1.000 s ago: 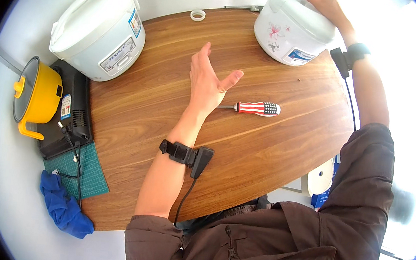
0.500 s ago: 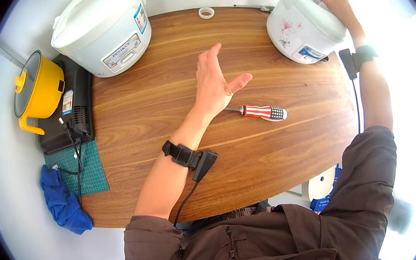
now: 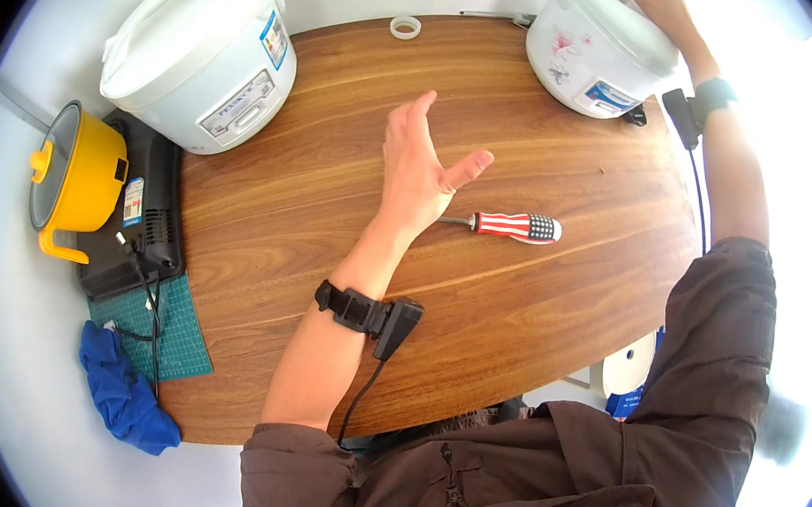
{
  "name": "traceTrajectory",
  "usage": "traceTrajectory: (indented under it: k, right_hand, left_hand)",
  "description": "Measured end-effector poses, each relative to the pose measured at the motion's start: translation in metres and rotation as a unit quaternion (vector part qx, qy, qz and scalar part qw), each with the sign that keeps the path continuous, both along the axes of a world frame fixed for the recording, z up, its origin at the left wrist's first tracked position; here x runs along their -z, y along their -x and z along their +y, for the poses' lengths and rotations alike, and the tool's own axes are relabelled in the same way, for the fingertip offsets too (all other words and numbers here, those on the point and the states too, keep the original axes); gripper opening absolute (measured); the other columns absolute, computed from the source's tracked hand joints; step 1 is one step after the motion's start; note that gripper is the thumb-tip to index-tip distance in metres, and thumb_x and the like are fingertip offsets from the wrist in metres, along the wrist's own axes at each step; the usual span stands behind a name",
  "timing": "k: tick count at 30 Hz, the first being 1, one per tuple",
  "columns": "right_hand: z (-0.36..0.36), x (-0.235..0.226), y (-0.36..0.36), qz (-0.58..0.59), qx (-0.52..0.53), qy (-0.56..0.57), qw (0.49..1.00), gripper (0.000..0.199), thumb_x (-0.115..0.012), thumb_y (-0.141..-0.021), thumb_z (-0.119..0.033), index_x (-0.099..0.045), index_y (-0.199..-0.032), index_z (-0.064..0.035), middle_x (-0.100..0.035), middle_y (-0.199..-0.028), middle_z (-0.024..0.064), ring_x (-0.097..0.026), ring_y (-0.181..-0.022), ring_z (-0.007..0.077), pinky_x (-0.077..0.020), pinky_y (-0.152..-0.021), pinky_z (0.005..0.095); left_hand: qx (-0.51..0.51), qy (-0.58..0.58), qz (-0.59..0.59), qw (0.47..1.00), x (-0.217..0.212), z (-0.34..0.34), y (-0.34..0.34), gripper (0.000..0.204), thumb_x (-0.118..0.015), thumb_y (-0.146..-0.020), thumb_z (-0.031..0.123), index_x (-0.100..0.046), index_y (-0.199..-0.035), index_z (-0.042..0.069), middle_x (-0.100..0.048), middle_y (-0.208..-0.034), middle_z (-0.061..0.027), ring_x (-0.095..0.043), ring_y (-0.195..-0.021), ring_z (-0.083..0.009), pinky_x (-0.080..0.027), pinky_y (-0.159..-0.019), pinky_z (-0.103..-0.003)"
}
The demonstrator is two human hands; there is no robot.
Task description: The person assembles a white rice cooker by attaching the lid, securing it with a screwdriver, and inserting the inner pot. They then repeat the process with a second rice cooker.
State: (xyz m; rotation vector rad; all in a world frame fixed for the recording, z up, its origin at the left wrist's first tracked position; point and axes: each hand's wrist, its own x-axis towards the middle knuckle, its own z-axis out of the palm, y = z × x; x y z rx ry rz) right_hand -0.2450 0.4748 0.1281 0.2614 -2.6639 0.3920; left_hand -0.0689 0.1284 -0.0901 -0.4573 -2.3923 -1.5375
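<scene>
My left hand (image 3: 418, 167) hovers over the middle of the table, fingers stretched and thumb apart, with nothing in it. Just right of its wrist lies a screwdriver (image 3: 518, 227) with a red-and-white striped, star-patterned handle; my hand covers the shaft's tip. At the far right my right hand (image 3: 659, 6) is on top of a white rice cooker (image 3: 581, 60) with pink flowers, seemingly gripping it at the lid. The upper picture edge cuts off part of its fingers.
Another white rice cooker (image 3: 211, 64) stands at the back left. Beside it, a yellow pot (image 3: 86, 174) sits on a black appliance (image 3: 149, 234). A green cutting mat (image 3: 191, 335), a cable and a blue cloth (image 3: 123, 397) lie nearer. A tape roll (image 3: 405, 27) rests at the back edge.
The flowered rice cooker has shifted slightly back and to the right along with my right hand. My left hand stays nearly where it was.
</scene>
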Motion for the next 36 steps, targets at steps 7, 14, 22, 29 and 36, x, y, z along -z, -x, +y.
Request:
traceTrajectory:
  k: [7,14,22,29,36]
  right_hand:
    - [-0.022,-0.003,-0.01,-0.034,0.034,0.067,0.997,0.045,-0.072,-0.093,-0.038,-0.07,-0.075,0.0033,-0.063,-0.062,0.0129,-0.052,-0.056,0.0168,-0.0441,-0.055,0.0392]
    - [-0.01,-0.009,-0.01,-0.029,0.033,-0.001,0.999,0.033,-0.065,-0.099,-0.031,-0.073,-0.089,-0.0006,-0.07,-0.084,0.0164,-0.065,-0.077,0.0296,-0.0506,-0.069,0.0418]
    - [-0.034,-0.021,-0.067,0.215,-0.083,0.046,0.972,0.026,-0.066,-0.098,-0.023,-0.072,-0.089,0.0004,-0.071,-0.086,0.0171,-0.069,-0.085,0.0282,-0.0526,-0.076,0.0425]
    - [-0.079,0.076,-0.18,0.064,-0.127,0.218,0.966,0.015,-0.066,-0.099,-0.018,-0.075,-0.1,-0.0061,-0.069,-0.079,0.0012,-0.06,-0.072,0.0075,-0.0495,-0.066,0.0258]
    - [-0.114,0.141,-0.258,-0.032,-0.331,0.043,0.942,0.044,-0.084,-0.08,-0.037,-0.07,-0.11,-0.0089,-0.062,-0.104,0.0099,-0.062,-0.094,0.032,-0.0519,-0.085,0.0428]
  left_hand:
    - [-0.015,-0.008,0.008,1.0,-0.003,-0.004,-0.001,0.11,-0.072,-0.078,0.077,-0.037,-0.15,0.0,-0.043,-0.141,-0.0249,-0.043,-0.132,-0.041,-0.035,-0.111,-0.055]
    - [-0.006,0.011,0.026,1.0,0.0,-0.004,0.001,0.095,-0.062,-0.093,0.07,-0.039,-0.148,-0.004,-0.045,-0.143,-0.0258,-0.044,-0.136,-0.0383,-0.036,-0.115,-0.049]
    - [0.003,-0.008,0.036,0.999,0.006,-0.002,0.006,0.087,-0.056,-0.099,0.066,-0.04,-0.148,-0.004,-0.044,-0.143,-0.0255,-0.046,-0.136,-0.0368,-0.037,-0.115,-0.048]
    - [0.02,-0.054,0.012,0.998,0.006,-0.001,0.005,0.081,-0.055,-0.101,0.061,-0.04,-0.148,-0.003,-0.044,-0.144,-0.0246,-0.046,-0.136,-0.0348,-0.037,-0.115,-0.047]
    - [0.02,-0.147,-0.031,0.989,-0.001,-0.008,0.0,0.07,-0.054,-0.105,0.051,-0.042,-0.147,-0.003,-0.049,-0.143,-0.0235,-0.051,-0.133,-0.0311,-0.041,-0.113,-0.042]
